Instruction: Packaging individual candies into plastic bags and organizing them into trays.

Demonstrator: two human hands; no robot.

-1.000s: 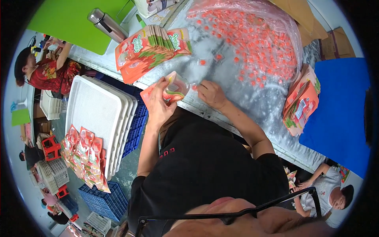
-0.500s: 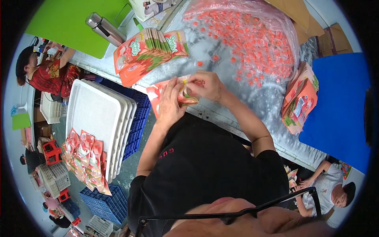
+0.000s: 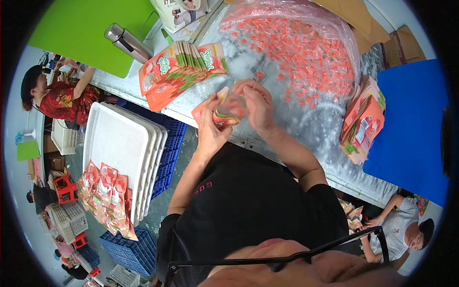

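Observation:
My left hand (image 3: 210, 128) grips an orange and green snack pouch (image 3: 216, 114) just above the table's near edge. My right hand (image 3: 256, 103) is at the pouch's open top, fingers curled into it; whether they hold small sweets is hidden. Right behind my hands lies a big clear plastic bag of several small red wrapped sweets (image 3: 296, 52). A fanned stack of empty pouches of the same kind (image 3: 177, 71) lies to the left of my hands on the table.
A second pile of pouches (image 3: 364, 119) lies at the right by a blue sheet (image 3: 411, 119). White trays (image 3: 122, 148) with pouches on them stand on blue crates at my left. A steel flask (image 3: 126, 42), a green board, and other people left and lower right.
My right hand came from the table to the pouch and now reaches into its top. My left hand has lifted the pouch slightly and turned it upright.

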